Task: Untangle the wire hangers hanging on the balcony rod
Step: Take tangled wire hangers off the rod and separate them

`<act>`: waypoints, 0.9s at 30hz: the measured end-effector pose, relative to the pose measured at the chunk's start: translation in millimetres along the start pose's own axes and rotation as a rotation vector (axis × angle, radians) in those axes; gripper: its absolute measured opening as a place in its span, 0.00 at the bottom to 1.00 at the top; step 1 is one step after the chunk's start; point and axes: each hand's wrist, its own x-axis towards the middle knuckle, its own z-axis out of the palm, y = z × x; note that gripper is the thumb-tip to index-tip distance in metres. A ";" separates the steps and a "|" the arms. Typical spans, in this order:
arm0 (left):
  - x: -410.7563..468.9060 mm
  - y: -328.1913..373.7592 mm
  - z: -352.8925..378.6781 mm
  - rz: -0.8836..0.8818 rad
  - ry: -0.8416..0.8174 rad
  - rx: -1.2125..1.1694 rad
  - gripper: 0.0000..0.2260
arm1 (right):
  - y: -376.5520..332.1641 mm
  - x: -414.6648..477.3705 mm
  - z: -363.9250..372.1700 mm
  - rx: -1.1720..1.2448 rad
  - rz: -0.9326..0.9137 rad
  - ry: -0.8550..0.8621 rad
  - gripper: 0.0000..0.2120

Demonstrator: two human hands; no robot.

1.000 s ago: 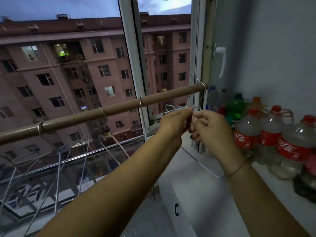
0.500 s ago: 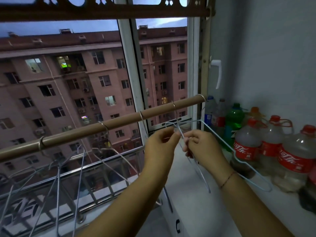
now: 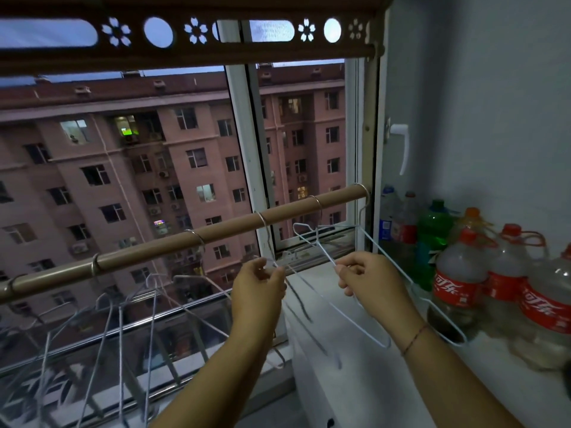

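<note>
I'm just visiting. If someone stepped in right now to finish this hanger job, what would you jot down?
Left hand: pinches a thin wire hanger hooked on the brown balcony rod.
Right hand: pinches a white wire hanger near the rod's right end.
Done: those two seem separated.
Left to do: the bunch of grey wire hangers further left on the rod looks crossed.

Thin pale-coated wire hangers (image 3: 321, 251) on smooth matt brown rod (image 3: 216, 236).
</note>
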 end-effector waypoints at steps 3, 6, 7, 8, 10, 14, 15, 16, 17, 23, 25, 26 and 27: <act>9.4 2.1 -1.4 -0.057 -0.038 -0.056 0.20 | -0.3 3.3 0.3 -0.002 -0.005 0.004 0.05; 14.8 2.1 -0.1 -0.094 -0.073 -0.078 0.16 | -0.6 5.2 0.7 0.007 -0.007 0.008 0.05; 16.5 1.5 0.2 -0.102 -0.083 -0.079 0.15 | -0.6 5.6 1.2 0.005 -0.005 0.008 0.05; 18.2 0.7 0.1 -0.108 -0.089 -0.079 0.12 | -0.6 6.0 2.0 0.001 -0.002 0.007 0.05; 21.0 -0.8 -0.3 -0.116 -0.097 -0.080 0.08 | -0.2 6.3 3.4 -0.003 0.002 0.008 0.05; 22.1 -2.4 -1.8 -0.132 -0.094 -0.078 0.06 | 0.3 4.6 5.2 -0.006 -0.002 0.013 0.05; 21.4 -2.7 -2.6 -0.135 -0.095 -0.080 0.07 | 0.3 4.0 5.8 -0.006 -0.002 0.014 0.05; 20.5 -2.8 -3.6 -0.138 -0.095 -0.084 0.07 | 0.3 3.4 6.6 -0.007 -0.002 0.015 0.05; 19.3 -2.5 -4.7 -0.139 -0.095 -0.088 0.07 | 0.2 2.7 7.3 -0.006 -0.002 0.017 0.04; 4.1 2.9 -18.1 -0.223 -0.197 -0.164 0.07 | -1.3 -5.8 8.2 -0.012 0.001 0.024 0.05; -5.5 4.0 -26.9 -0.257 -0.276 -0.160 0.07 | -2.6 -11.1 7.8 -0.084 -0.006 0.056 0.07; -11.2 4.3 -32.0 -0.263 -0.311 -0.142 0.08 | -4.5 -14.4 8.0 -0.108 -0.004 0.082 0.09; -17.5 4.7 -37.5 -0.263 -0.340 -0.130 0.10 | -8.2 -18.8 8.4 -0.123 -0.003 0.115 0.10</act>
